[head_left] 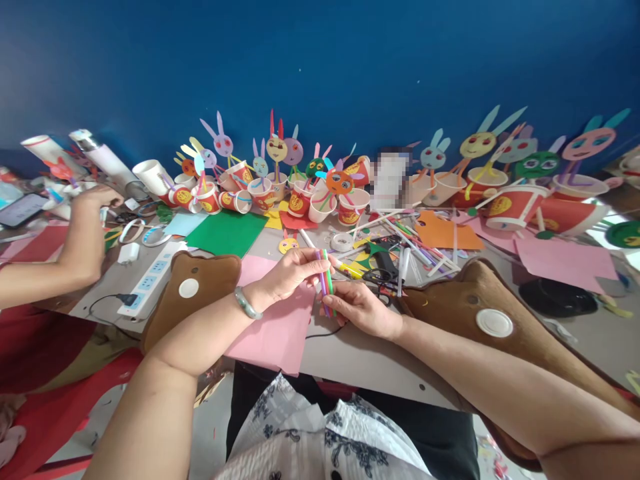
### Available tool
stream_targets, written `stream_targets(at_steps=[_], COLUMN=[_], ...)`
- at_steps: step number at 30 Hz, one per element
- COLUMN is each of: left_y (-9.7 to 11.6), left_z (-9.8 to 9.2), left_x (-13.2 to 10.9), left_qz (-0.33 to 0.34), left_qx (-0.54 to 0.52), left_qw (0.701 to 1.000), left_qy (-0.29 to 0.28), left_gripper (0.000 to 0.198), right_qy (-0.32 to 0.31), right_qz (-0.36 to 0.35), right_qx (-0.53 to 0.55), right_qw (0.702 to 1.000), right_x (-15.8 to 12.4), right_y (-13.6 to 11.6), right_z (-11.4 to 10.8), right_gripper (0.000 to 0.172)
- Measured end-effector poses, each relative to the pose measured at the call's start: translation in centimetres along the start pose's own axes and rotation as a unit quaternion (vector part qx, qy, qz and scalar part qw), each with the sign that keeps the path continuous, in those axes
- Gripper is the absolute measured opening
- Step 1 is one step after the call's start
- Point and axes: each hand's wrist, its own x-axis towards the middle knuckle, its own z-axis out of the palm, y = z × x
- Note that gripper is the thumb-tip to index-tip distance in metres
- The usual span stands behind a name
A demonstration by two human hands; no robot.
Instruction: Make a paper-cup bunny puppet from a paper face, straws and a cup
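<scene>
Backed by a plain blue wall (320, 67), right across the upper part of the view. Set out below it on a grey desk (370, 363), crowded with craft things. Flanked on one side by a large brown right cushion (450, 313), partly behind the right forearm, and on the other by a brown left cushion (213, 275), each with a white disc. Reached over at the far left by a co-worker's bent arm (85, 247). Covered near the front edge by pink paper (273, 340), partly under the left forearm, and further back by green paper (230, 233). Fitted with a white power strip (150, 280) just beside the left cushion, with a black plug in it.

Gripped by both the left hand (287, 275) and the right hand (363, 310), each with thumb and fingers clamped on a bundle of purple and green sticks (329, 285). Lined along the back with red-and-white paper cups (515, 207), some upright, some tipped over, many with long-eared rabbit faces (590, 144) above. Littered beyond the right hand with black scissors (380, 275) and loose strips. Held in the middle, as for the bundle, slightly tilted, between the two hands and near the desk's front edge. Ringed at the left wrist by a pale green bangle (249, 303).
</scene>
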Motion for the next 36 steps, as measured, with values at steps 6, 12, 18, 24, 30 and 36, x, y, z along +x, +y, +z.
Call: stream_targets(at_steps=[6, 12, 18, 24, 30, 36], left_y=[-0.1, -0.6, -0.1, 0.6, 0.7, 0.3], left_z=[-0.1, -0.4, -0.1, 0.6, 0.5, 0.2], left_x=[0.1, 0.5, 0.3, -0.2, -0.5, -0.1], left_qz=[-0.004, -0.019, -0.001, 0.046, 0.097, 0.055], left_qx=[-0.012, -0.028, -0.006, 0.093, 0.177, 0.121], left_qw=[1.0, 0.999, 1.0, 0.993, 0.978, 0.99], left_qy=[0.004, 0.015, 0.021, 0.049, 0.058, 0.053], left_gripper=[0.04, 0.041, 0.042, 0.042, 0.041, 0.042], right_qy=[0.008, 0.019, 0.031, 0.074, 0.111, 0.134], right_qz=[-0.002, 0.005, -0.008, -0.043, -0.071, -0.077], right_qx=[-0.02, -0.026, -0.057, -0.137, -0.191, -0.223], right_qw=[1.0, 0.999, 0.998, 0.987, 0.973, 0.962], right_x=[-0.1, 0.0, 0.1, 0.2, 0.2, 0.2], right_y=[0.3, 0.3, 0.0, -0.4, -0.2, 0.1], right_z=[0.0, 0.1, 0.1, 0.1, 0.2, 0.2], right_gripper=[0.042, 0.045, 0.045, 0.04, 0.037, 0.035])
